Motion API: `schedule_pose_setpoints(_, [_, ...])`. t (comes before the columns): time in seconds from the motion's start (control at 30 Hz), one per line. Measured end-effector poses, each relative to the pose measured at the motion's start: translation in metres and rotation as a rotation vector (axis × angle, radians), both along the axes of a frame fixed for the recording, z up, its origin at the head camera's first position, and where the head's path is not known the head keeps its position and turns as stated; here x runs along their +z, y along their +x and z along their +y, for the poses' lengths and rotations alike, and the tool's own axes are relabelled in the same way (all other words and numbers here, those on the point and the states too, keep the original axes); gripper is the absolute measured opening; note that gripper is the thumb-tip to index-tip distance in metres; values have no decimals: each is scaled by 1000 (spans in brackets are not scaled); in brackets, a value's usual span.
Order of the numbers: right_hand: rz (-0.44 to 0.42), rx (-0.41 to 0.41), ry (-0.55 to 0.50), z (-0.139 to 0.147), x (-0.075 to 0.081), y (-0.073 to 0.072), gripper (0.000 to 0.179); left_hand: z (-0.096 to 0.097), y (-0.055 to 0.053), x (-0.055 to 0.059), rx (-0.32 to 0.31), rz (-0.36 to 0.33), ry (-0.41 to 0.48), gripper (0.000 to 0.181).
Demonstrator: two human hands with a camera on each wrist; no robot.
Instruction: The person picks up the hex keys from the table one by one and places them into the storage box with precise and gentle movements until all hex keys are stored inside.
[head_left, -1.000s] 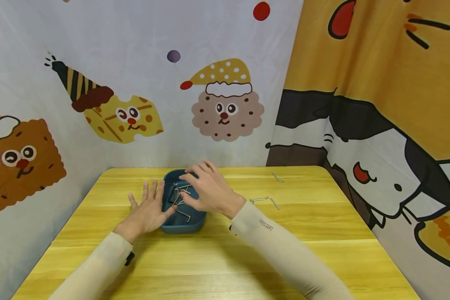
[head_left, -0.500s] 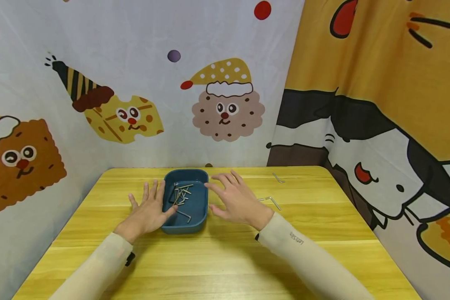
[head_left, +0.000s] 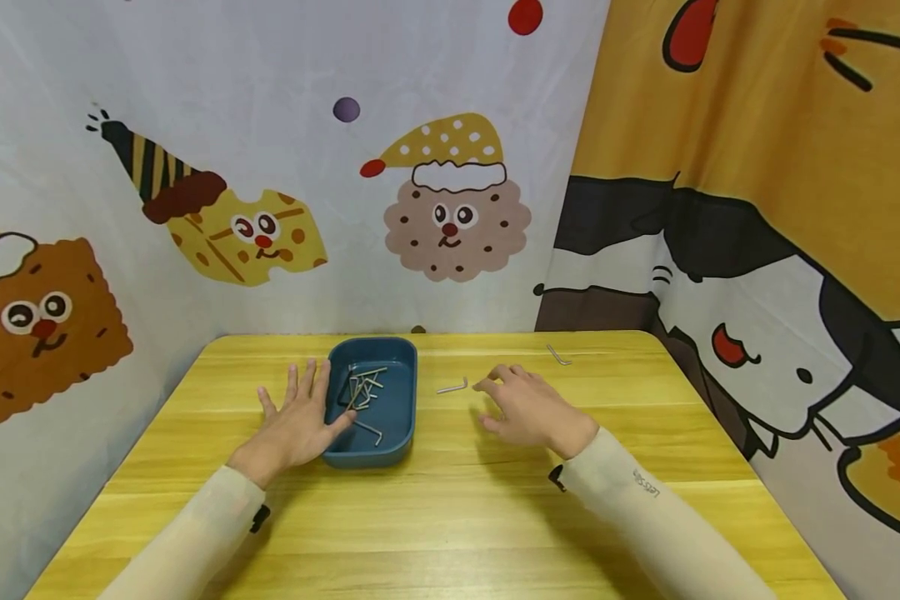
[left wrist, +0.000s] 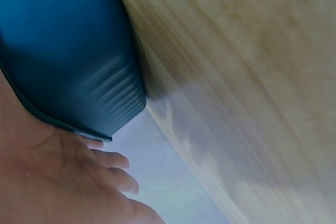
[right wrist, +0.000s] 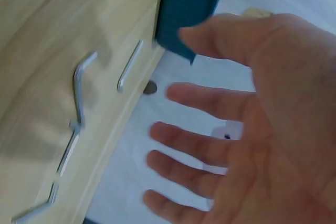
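A dark blue rectangular bin point(head_left: 397, 417) stands left of the table's middle, with several L-shaped hex keys point(head_left: 363, 387) lying in it, one apart near the front. My left hand point(head_left: 288, 429) rests against the bin's left side, fingers spread, thumb over the rim; in the left wrist view the palm point(left wrist: 58, 177) lies along the rim. To the right, my right hand point(head_left: 536, 408) hovers over the table, holding nothing, fingers loosely bent. Just left of its fingertips lies a loose hex key point(head_left: 453, 387). More hex keys point(right wrist: 79, 93) lie beneath it in the right wrist view, hidden from the head view.
One hex key point(head_left: 558, 356) lies near the back right of the wood-grain table point(head_left: 450, 517). Behind the table hangs a white cloth point(head_left: 270, 67) with cartoon prints, and a yellow printed curtain point(head_left: 780, 125) is at the right.
My right hand has moved from above the bin rightward to over the loose hex keys, uncovering the bin and the nearest key. My left hand has stayed at the bin.
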State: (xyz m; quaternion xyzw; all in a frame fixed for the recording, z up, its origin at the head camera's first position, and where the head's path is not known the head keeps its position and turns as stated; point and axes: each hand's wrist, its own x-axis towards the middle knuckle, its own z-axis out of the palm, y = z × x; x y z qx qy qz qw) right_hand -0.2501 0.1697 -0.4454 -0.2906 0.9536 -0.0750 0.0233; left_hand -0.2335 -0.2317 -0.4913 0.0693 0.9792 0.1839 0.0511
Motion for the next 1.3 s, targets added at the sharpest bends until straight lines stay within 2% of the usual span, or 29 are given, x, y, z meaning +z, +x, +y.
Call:
schedule_pose_setpoints(0.23, [-109,-51,38,37,-1,-3,54,1,0,0,-5,-1,3,110])
schedule_pose_setpoints(0.43, [-147,-74,32,65,-4,-10,57,-1,1,2,-6,-3,3,110])
schedule_pose_setpoints(0.6, [-148,-30,15,85,-13,-18,59,-3,2,1,-2,-1,-7,110])
schedule_pose_setpoints(0.8, [-159,48,2,101,-23,-24,72,-3,1,1,-3,-6,-4,110])
schedule_pose_setpoints(1.03, [-128,112,79,111,-33,-29,79,-2,2,2,-5,-12,-2,110])
schedule_pose_setpoints(1.13, [-90,141,90,112,-34,-31,75,-1,2,1,-5,-12,-5,110])
schedule_pose_setpoints(1.3, [-33,173,83,110,-32,-31,58,0,0,0,-4,-5,3,110])
